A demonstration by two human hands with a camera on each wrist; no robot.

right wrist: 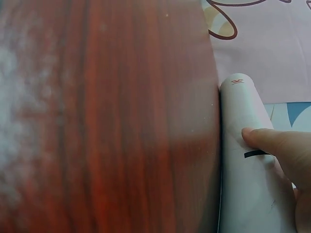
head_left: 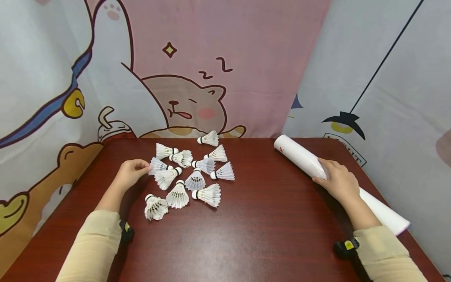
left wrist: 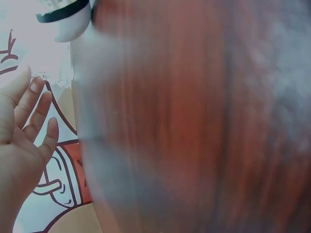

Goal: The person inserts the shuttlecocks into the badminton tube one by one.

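Note:
In the head view my left hand (head_left: 132,174) is at the left edge of a loose group of white shuttlecocks. Its thumb and forefinger pinch the skirt edge of one shuttlecock (head_left: 157,166), which lies close against another shuttlecock (head_left: 168,178). The left wrist view shows the hand (left wrist: 29,131) with its other fingers loosely bent. On the right side, my right hand (head_left: 340,182) grips a long white tube (head_left: 297,153) around its middle. The tube lies slantwise, and its far end bears a small red mark. In the right wrist view the thumb (right wrist: 260,138) presses on the tube's side.
Several more shuttlecocks lie in the group, one shuttlecock (head_left: 209,138) near the table's back edge and one crumpled shuttlecock (head_left: 156,207) at the front left. The dark red wooden table (head_left: 260,219) meets a cartoon-printed curtain (head_left: 260,58) behind.

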